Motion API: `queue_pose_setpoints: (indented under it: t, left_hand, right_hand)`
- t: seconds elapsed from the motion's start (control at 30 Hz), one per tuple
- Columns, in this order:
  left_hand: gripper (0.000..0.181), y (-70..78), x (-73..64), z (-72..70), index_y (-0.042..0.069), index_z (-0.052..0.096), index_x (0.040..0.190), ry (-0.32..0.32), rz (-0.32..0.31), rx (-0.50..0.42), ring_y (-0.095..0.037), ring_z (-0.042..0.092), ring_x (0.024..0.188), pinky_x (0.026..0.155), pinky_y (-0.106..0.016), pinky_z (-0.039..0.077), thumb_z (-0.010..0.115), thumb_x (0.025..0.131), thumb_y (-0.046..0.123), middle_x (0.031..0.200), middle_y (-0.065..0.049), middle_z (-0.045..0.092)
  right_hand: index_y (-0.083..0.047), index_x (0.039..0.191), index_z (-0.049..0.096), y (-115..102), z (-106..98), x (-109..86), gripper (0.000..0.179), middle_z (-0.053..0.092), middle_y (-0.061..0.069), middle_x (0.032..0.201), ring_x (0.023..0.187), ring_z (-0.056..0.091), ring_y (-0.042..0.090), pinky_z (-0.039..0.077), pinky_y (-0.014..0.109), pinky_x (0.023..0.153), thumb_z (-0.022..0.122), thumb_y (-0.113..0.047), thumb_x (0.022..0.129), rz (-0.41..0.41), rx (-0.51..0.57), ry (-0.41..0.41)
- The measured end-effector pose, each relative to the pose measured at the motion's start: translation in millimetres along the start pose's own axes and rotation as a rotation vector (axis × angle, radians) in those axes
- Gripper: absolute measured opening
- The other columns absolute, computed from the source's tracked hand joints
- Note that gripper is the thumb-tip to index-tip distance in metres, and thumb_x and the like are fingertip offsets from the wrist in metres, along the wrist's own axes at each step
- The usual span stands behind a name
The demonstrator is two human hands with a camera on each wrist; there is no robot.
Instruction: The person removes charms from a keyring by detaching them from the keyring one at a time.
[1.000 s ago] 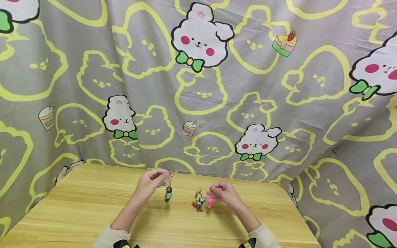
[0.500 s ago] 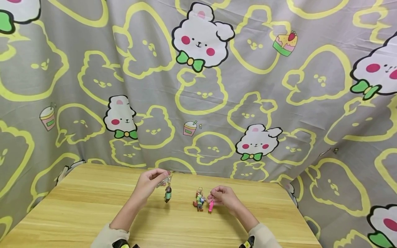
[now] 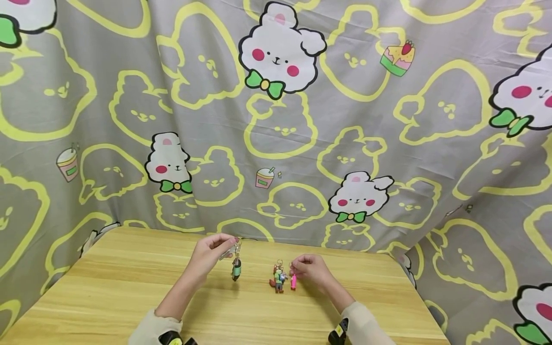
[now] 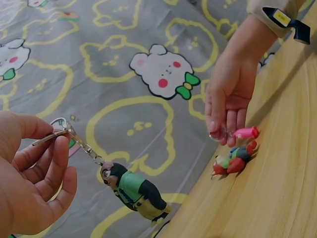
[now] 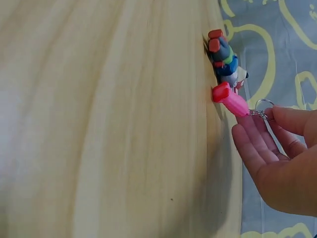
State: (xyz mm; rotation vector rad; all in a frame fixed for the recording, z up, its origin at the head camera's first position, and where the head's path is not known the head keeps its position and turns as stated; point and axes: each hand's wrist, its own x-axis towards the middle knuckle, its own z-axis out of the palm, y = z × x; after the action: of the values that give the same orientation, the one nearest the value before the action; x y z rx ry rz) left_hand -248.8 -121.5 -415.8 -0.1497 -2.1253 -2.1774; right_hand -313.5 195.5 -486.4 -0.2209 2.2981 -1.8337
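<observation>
My left hand point(image 3: 213, 251) pinches the metal ring of a keychain, with a flat metal piece between thumb and fingers. From its short chain hangs a dark figure point(image 4: 133, 191) in a green top, above the table. Thumb and forefinger of my right hand point(image 5: 287, 158) pinch the ring point(image 5: 263, 105) of a pink keychain point(image 5: 234, 103), which hangs with a red-pink end downward, close over the table. Just left of it in the head view, a fox figure keychain point(image 3: 278, 280) with a green top and a reddish tail stands upright, its ring on top.
The wooden table point(image 3: 108, 287) stretches out around both hands. Behind it and at both sides hangs a grey curtain point(image 3: 224, 120) with yellow outlines and white cartoon heads. A dark wrist device point(image 3: 338, 331) sits at my right sleeve.
The pink keychain dips slightly with my right hand, then comes back up. My left hand stays nearly still while the dark figure sways a little on its chain.
</observation>
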Motion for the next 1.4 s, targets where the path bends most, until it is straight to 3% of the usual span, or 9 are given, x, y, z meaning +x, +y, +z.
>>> queue_pose_setpoints:
  t: [0.2, 0.5, 0.63, 0.87, 1.13, 1.4]
  left_hand:
    - [0.031, -1.1, 0.6, 0.4, -0.007, 0.070, 0.111, -0.004, 0.010, 0.012, -0.009, 0.065, 0.089, 0.084, -0.030, 0.060, 0.070, 0.098, 0.021, 0.110, -0.007, 0.072]
    - [0.028, -2.1, 0.0, 0.2, -0.005, 0.071, 0.110, -0.005, 0.013, 0.029, -0.009, 0.064, 0.086, 0.080, -0.024, 0.058, 0.070, 0.098, 0.020, 0.099, 0.000, 0.071]
    - [0.026, -2.6, -0.3, -0.2, -0.005, 0.072, 0.110, -0.001, 0.013, 0.040, -0.009, 0.063, 0.084, 0.080, -0.025, 0.058, 0.069, 0.098, 0.018, 0.096, 0.002, 0.071]
    - [0.028, -2.6, 0.2, -0.6, -0.004, 0.072, 0.109, 0.000, -0.001, 0.040, -0.010, 0.063, 0.084, 0.084, -0.032, 0.059, 0.070, 0.098, 0.021, 0.098, 0.000, 0.071]
    - [0.028, -5.4, 2.0, 0.1, -0.004, 0.072, 0.110, -0.002, 0.009, 0.040, -0.010, 0.063, 0.085, 0.079, -0.025, 0.058, 0.070, 0.098, 0.021, 0.097, -0.001, 0.070]
    - [0.028, -7.7, 2.4, 3.6, -0.004, 0.072, 0.111, -0.021, 0.008, 0.029, -0.010, 0.063, 0.085, 0.080, -0.026, 0.058, 0.070, 0.098, 0.021, 0.099, -0.003, 0.071]
  right_hand:
    - [0.012, 0.103, 0.070, 1, 2, 7.5, 0.022, 0.075, 0.023, 0.096, 0.076, 0.069, 0.016, 0.059, 0.034, 0.071, 0.068, -0.009, 0.097, 0.011, -0.092, 0.038]
    - [0.008, 0.095, 0.075, 4, 4, 19.3, 0.017, 0.066, 0.000, 0.069, 0.063, 0.053, 0.011, 0.045, 0.025, 0.057, 0.073, -0.010, 0.093, 0.025, -0.178, 0.088]
    - [0.008, 0.093, 0.075, 7, 5, 23.3, 0.015, 0.062, -0.001, 0.062, 0.057, 0.050, 0.009, 0.040, 0.021, 0.053, 0.072, -0.006, 0.093, 0.043, -0.165, 0.103]
    - [0.005, 0.092, 0.076, 11, 7, 28.1, 0.014, 0.067, 0.000, 0.066, 0.053, 0.051, 0.007, 0.038, 0.019, 0.048, 0.071, -0.007, 0.094, 0.067, -0.207, 0.144]
    - [0.004, 0.085, 0.076, 11, 10, 30.9, 0.013, 0.062, -0.001, 0.059, 0.050, 0.047, 0.007, 0.036, 0.019, 0.045, 0.074, -0.008, 0.091, 0.067, -0.236, 0.185]
    - [0.001, 0.077, 0.074, 10, 11, 31.1, 0.010, 0.059, -0.001, 0.055, 0.048, 0.047, 0.008, 0.037, 0.019, 0.044, 0.077, -0.005, 0.085, 0.050, -0.263, 0.206]
